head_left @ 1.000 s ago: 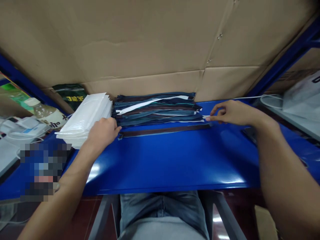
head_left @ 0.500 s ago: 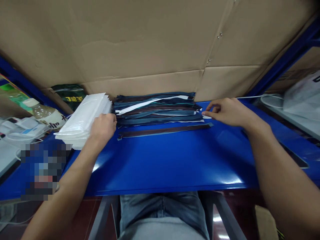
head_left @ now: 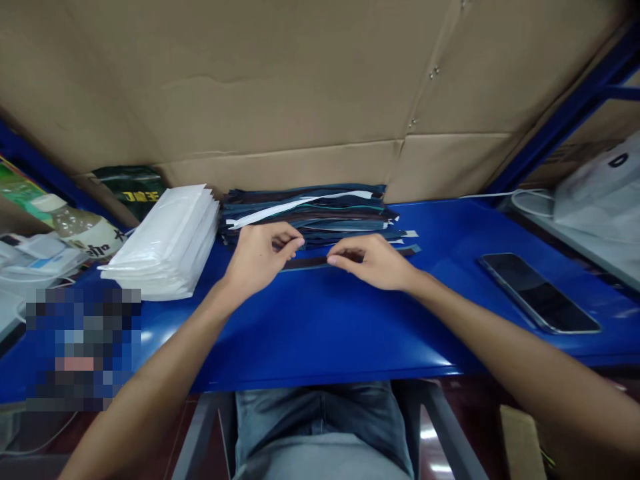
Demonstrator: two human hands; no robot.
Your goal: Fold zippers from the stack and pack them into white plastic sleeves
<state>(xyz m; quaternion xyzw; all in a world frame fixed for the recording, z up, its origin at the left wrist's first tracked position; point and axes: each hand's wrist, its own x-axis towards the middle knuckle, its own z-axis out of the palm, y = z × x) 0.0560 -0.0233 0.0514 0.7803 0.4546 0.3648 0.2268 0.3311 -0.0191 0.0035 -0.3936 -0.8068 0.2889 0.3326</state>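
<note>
A single dark brown zipper [head_left: 314, 263] lies on the blue table [head_left: 350, 320] just in front of a flat pile of dark blue, brown and white zippers [head_left: 310, 213]. My left hand [head_left: 260, 257] pinches the single zipper near its middle, thumb and forefinger closed on it. My right hand [head_left: 375, 261] rests on the same zipper a little to the right, fingertips pressing its tape. The zipper's ends are mostly hidden under my hands.
A stack of clear plastic bags [head_left: 165, 243] sits left of the pile. A black phone [head_left: 537, 291] lies on the table at right. A plastic bottle [head_left: 75, 223] and clutter fill the far left. Cardboard [head_left: 300, 87] walls the back.
Both hands have left the ends of the zipper pile and come together at the middle of the single zipper. The phone, hidden behind my right arm before, now shows.
</note>
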